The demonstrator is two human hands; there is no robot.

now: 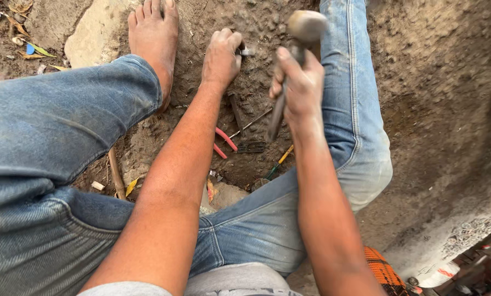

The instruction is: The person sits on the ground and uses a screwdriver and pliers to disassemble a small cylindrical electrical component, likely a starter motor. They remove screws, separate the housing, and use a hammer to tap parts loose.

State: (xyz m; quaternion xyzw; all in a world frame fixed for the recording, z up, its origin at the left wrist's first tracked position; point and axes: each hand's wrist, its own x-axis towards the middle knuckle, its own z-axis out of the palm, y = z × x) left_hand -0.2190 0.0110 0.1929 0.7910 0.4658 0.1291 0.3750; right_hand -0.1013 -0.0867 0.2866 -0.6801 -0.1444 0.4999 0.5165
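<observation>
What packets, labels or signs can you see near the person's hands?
None show near the hands.
White bag or wrapper: bottom right corner on the ground, crumpled, white with red marks, partly hidden.
Orange mesh thing: beside it, orange with a dark grid; could be a sack, hard to tell.

Outdoors, daylight. Bare dirt ground (437, 109) w/ pebbles, pale flat stone (95, 30) top left, dry leaves (21, 22) nearby.

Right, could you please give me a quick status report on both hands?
Right hand gripping raised hammer. Left hand pinning small metal piece on the dirt. Pliers lying nearby, clear.
</observation>
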